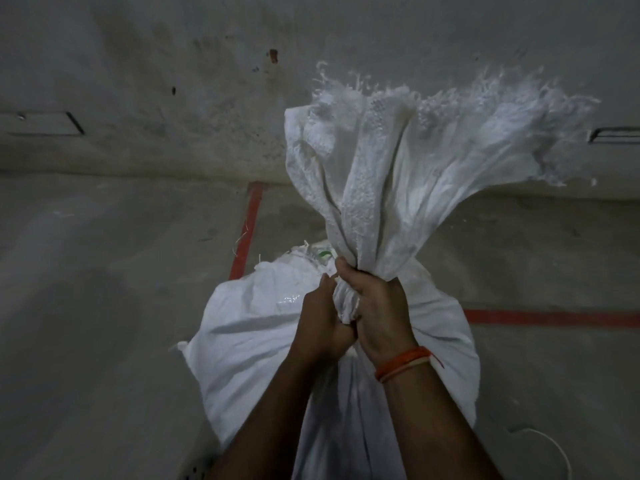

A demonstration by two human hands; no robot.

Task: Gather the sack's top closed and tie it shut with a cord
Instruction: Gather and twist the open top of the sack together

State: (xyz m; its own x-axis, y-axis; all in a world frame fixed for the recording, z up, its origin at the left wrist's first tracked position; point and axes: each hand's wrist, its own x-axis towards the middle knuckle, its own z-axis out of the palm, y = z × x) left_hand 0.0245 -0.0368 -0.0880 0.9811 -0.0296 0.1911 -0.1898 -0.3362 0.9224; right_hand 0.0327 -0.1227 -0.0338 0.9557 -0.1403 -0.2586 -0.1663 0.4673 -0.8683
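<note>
A person's left hand point(320, 318) and right hand point(375, 306) clench the gathered neck of a full white sack point(249, 341) on the floor, its frayed top point(433, 150) rising above both fists, while a thin cord point(550, 445) lies nearer the right.

The white woven-plastic sack point(263, 341) held under both hands is plain white throughout, with a small green mark on the fabric just beyond the left hand point(320, 323). Its gathered top, fanned out above the right hand point(375, 310), is the same white, ending in frayed white threads. An orange-red thread wristband point(405, 362) with a paler strand circles the right wrist. The grey concrete floor point(104, 306) carries red painted lines point(247, 226) left and right of the hands. The grey wall point(173, 81) beyond is mottled with dark specks.
</note>
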